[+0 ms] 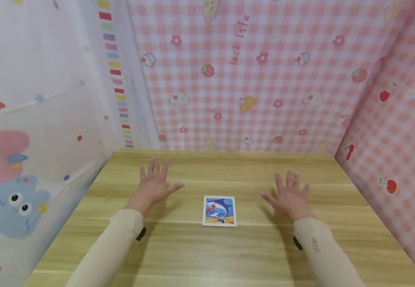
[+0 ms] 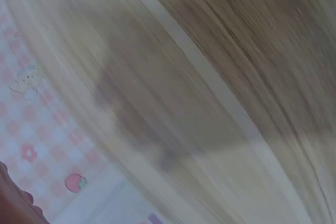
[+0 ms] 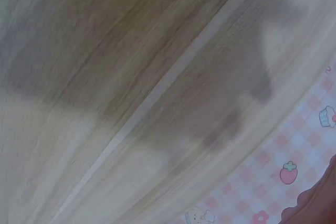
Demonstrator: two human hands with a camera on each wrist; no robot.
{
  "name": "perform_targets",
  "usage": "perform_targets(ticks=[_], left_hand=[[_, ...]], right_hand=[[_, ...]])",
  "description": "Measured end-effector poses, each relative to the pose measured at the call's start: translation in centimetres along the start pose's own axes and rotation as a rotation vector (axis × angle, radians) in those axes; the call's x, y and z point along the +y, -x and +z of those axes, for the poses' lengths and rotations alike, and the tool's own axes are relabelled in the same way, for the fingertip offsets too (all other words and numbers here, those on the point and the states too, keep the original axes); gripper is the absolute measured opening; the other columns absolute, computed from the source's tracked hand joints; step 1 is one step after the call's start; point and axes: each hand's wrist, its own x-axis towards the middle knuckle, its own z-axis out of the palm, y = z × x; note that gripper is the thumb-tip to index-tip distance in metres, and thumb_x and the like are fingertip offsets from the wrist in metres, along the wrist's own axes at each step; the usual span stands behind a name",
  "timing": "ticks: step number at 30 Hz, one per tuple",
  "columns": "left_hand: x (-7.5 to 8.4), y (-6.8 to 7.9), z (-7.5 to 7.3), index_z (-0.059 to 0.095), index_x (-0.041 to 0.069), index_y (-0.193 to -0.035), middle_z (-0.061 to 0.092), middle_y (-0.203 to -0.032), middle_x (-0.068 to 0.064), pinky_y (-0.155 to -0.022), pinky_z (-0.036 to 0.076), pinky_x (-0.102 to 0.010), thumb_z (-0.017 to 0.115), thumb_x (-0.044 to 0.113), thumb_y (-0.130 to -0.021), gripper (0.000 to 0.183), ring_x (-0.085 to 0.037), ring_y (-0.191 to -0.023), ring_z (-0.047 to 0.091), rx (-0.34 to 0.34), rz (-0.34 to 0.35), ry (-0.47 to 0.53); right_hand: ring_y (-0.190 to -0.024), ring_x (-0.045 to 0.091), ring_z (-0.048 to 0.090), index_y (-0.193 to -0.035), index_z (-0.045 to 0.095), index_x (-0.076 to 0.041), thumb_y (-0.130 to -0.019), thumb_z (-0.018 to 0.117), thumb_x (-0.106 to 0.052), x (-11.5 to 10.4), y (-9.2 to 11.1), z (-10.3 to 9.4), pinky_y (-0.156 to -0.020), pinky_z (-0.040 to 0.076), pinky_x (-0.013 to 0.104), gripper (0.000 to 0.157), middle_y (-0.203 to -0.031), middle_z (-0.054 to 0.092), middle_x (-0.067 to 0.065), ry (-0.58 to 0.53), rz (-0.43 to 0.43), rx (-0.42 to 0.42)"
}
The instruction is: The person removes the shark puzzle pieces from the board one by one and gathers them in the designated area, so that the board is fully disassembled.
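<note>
A square picture puzzle (image 1: 220,211) with a white border lies flat on the wooden table, showing a blue-and-white shark-like fish in a sea scene. To its left, my left hand (image 1: 153,187) is held over the table with fingers spread and nothing in it. On the other side, my right hand (image 1: 290,198) hovers likewise, fingers spread and holding nothing. Both hands are apart from the puzzle. In the left wrist view only an edge of the left hand (image 2: 18,203) shows at the lower left corner. The right wrist view catches part of the right hand (image 3: 315,200) at lower right.
The wood-grain table (image 1: 222,255) ends at a pink checked cloth (image 1: 229,87) behind it. A white cartoon-printed curtain (image 1: 67,99) hangs along the left, and another pink checked cloth (image 1: 408,131) along the right. Both hands cast shadows on the tabletop.
</note>
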Motion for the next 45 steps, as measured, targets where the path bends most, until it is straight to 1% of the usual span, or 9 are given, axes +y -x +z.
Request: perform_targets(ticks=[5,10,15,18,23,28,36,39,45], left_hand=[[1.4,-0.3,0.3,0.009,0.006,-0.159,-0.004,-0.161,-0.028,-0.112,-0.003,-0.068,0.045,0.077,-0.088,0.107,-0.042,-0.148,-0.008,-0.036,0.001,0.064],[2.8,-0.7,0.4,0.010,0.007,-0.159,0.001,-0.162,-0.027,-0.113,-0.002,-0.067,0.048,0.077,-0.087,0.107,-0.041,-0.149,-0.006,-0.037,0.012,0.128],[4.3,-1.0,0.7,0.021,0.009,-0.158,0.016,-0.161,-0.024,-0.115,0.005,-0.064,0.057,0.070,-0.087,0.101,-0.042,-0.149,0.008,-0.003,0.046,0.184],[5.4,-1.2,1.0,0.027,0.008,-0.156,0.024,-0.159,-0.023,-0.116,0.008,-0.062,0.062,0.066,-0.087,0.096,-0.042,-0.147,0.016,0.020,0.074,0.214],[7.1,-1.3,1.6,0.032,0.007,-0.154,0.031,-0.156,-0.021,-0.117,0.013,-0.058,0.067,0.058,-0.088,0.091,-0.040,-0.145,0.023,0.038,0.104,0.294],[8.4,-1.0,2.5,0.039,0.007,-0.151,0.037,-0.153,-0.021,-0.116,0.019,-0.056,0.071,0.052,-0.087,0.084,-0.040,-0.143,0.030,0.040,0.102,0.357],[10.1,-0.3,4.4,0.049,0.010,-0.146,0.041,-0.151,-0.019,-0.115,0.024,-0.055,0.070,0.053,-0.088,0.076,-0.039,-0.141,0.034,0.006,0.122,0.383],[10.7,-0.1,4.9,0.053,0.009,-0.142,0.043,-0.149,-0.020,-0.114,0.027,-0.056,0.070,0.053,-0.087,0.073,-0.039,-0.139,0.036,-0.001,0.142,0.367],[12.1,0.4,5.8,0.057,0.009,-0.139,0.047,-0.147,-0.020,-0.112,0.029,-0.056,0.071,0.053,-0.087,0.070,-0.039,-0.137,0.039,-0.032,0.162,0.340]], right_hand=[[-0.143,0.056,-0.005,-0.158,0.014,-0.004,-0.096,0.038,-0.069,-0.4,-0.2,0.2,-0.102,-0.003,0.080,0.094,-0.156,-0.006,0.037,-0.026,0.020,-0.036],[-0.143,0.056,-0.005,-0.158,0.011,-0.004,-0.096,0.037,-0.069,-0.8,-0.4,0.2,-0.102,-0.003,0.079,0.093,-0.156,-0.007,0.037,-0.047,0.030,-0.036],[-0.143,0.055,-0.004,-0.158,0.010,-0.003,-0.096,0.033,-0.071,-1.3,-0.7,0.3,-0.104,-0.001,0.078,0.095,-0.156,-0.007,0.037,-0.081,0.031,-0.051],[-0.143,0.055,-0.003,-0.158,0.011,-0.003,-0.097,0.036,-0.068,-1.8,-0.8,0.5,-0.106,0.001,0.076,0.092,-0.156,-0.006,0.037,-0.124,0.034,-0.054],[-0.142,0.056,0.008,-0.157,0.013,-0.002,-0.100,0.044,-0.057,-3.0,-1.0,0.8,-0.110,0.012,0.070,0.085,-0.156,0.003,0.038,-0.215,0.017,-0.045],[-0.139,0.057,0.020,-0.157,0.014,0.000,-0.101,0.051,-0.045,-4.4,-1.2,1.5,-0.110,0.024,0.066,0.080,-0.155,0.012,0.038,-0.317,-0.007,-0.034],[-0.132,0.052,0.039,-0.154,0.027,0.000,-0.100,0.057,-0.032,-6.1,-1.7,2.1,-0.107,0.032,0.064,0.069,-0.149,0.031,0.034,-0.463,0.019,0.006],[-0.122,0.047,0.051,-0.151,0.034,-0.001,-0.099,0.058,-0.030,-6.8,-1.9,2.3,-0.102,0.040,0.061,0.064,-0.142,0.041,0.033,-0.519,0.034,0.007],[-0.104,0.036,0.064,-0.144,0.046,-0.001,-0.099,0.061,-0.025,-8.3,-1.8,3.1,-0.092,0.049,0.054,0.053,-0.127,0.058,0.025,-0.635,0.067,-0.057]])
